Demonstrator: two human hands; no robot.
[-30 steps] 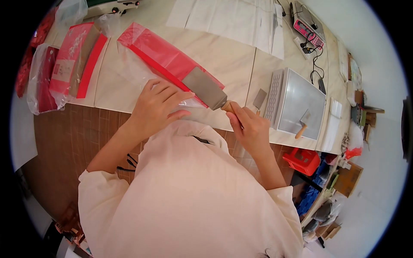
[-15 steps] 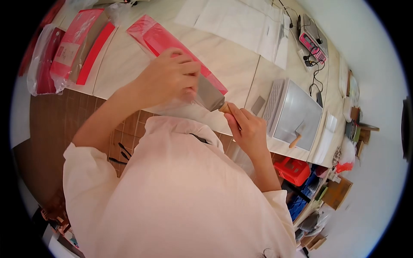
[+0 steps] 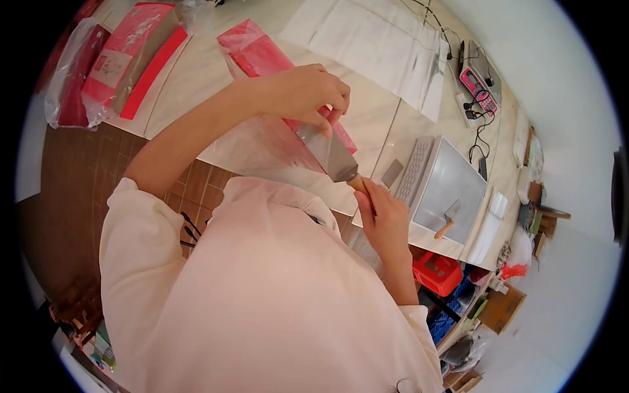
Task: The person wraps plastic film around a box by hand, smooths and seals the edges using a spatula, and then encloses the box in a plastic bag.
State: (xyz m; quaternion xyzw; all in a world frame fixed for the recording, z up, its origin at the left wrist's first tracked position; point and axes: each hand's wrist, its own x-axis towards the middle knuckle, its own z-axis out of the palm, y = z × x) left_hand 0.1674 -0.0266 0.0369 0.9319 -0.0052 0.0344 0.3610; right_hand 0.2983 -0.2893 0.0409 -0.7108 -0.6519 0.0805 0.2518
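My right hand point(image 3: 383, 213) is wrapped round the wooden handle of a wide metal scraper point(image 3: 341, 160), whose blade points up and left. Clear plastic film point(image 3: 288, 145) lies over part of the blade and hangs down toward my shirt. Above the blade my left hand point(image 3: 314, 95) has its thumb and fingers curled together in a pinch at the film's edge; what exactly they grip is partly hidden. Under my left forearm and hand a long pink-and-red package point(image 3: 255, 49) lies diagonally on the table.
Packs in red and clear plastic point(image 3: 114, 65) lie at the table's left. On the right are a metal-topped box point(image 3: 451, 190) with a small trowel point(image 3: 448, 219), a small grey plate point(image 3: 392, 173), a pink-keyed scale point(image 3: 478, 92) and cables. White sheets point(image 3: 367, 46) lie at the back.
My left hand has moved right across the pink package to near the scraper, its fingers now pinched. Plastic film has shifted over the blade. The view has shifted slightly.
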